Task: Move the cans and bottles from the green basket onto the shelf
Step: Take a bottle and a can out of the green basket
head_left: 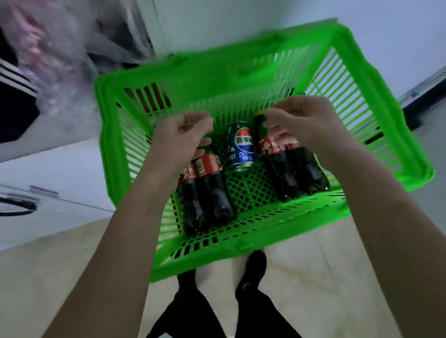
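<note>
Both hands dive into the green basket (365, 82), right hand (302, 119) pinching the right cola pair's (294, 168) caps, left hand (184, 136) gripping the left cola pair's (205, 194) necks, ready for hoisting past the Pepsi can (242, 147).

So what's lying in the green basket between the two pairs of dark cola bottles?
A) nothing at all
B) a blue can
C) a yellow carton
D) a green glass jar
B: a blue can lies on the floor of the green basket, between the left cola bottles and the right cola bottles.
</note>
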